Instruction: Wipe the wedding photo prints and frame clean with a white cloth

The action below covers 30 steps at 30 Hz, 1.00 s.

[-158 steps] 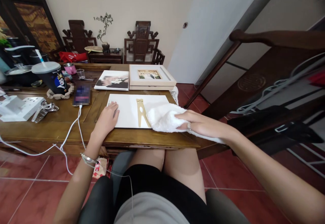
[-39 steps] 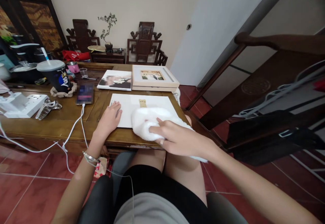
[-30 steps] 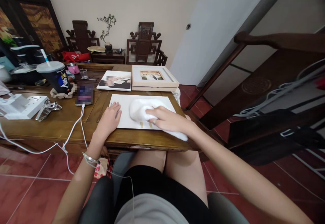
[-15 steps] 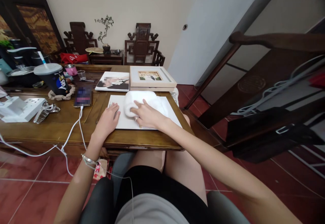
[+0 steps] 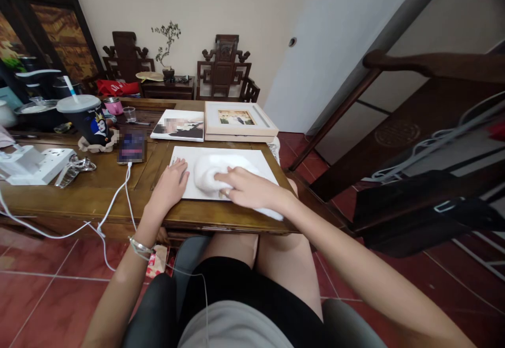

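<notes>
A white flat board [image 5: 252, 161], the back of a picture frame, lies face down near the front edge of the wooden table [image 5: 90, 192]. My left hand [image 5: 170, 182] rests flat on the board's left edge, fingers spread. My right hand [image 5: 246, 188] presses a white fluffy cloth [image 5: 209, 170] onto the middle of the board, fingers laid over the cloth. The cloth covers the board's stand; its tail hangs off the table edge by my wrist.
Behind the board lie a photo print [image 5: 179, 125] and a light wooden framed photo [image 5: 236, 119]. To the left are a phone [image 5: 131, 147] on a white cable, a lidded cup [image 5: 83, 117] and a white power strip [image 5: 33, 165]. A dark wooden armrest [image 5: 414, 63] stands at right.
My right hand has slid the cloth back and forth over the board, from its right edge to the far middle and now nearer to me. My left hand has stayed put.
</notes>
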Available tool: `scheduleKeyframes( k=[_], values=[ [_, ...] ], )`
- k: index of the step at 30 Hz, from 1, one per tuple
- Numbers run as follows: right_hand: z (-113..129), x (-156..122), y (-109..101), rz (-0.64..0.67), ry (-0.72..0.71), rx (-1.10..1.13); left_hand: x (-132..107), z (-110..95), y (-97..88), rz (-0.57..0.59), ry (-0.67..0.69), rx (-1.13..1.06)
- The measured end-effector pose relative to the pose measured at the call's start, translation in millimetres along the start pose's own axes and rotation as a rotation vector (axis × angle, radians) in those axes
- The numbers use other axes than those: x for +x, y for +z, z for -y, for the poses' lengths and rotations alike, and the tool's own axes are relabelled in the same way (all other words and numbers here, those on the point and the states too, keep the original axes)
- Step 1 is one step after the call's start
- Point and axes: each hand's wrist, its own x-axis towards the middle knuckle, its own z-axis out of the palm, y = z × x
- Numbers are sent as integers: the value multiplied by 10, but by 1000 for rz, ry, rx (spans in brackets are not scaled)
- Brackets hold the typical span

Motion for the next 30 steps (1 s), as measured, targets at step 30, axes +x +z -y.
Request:
scheduleKeyframes(
  k=[30],
  values=[
    [-420,217,-129,7,61,184,-27,12,28,-19,4,76]
  ],
)
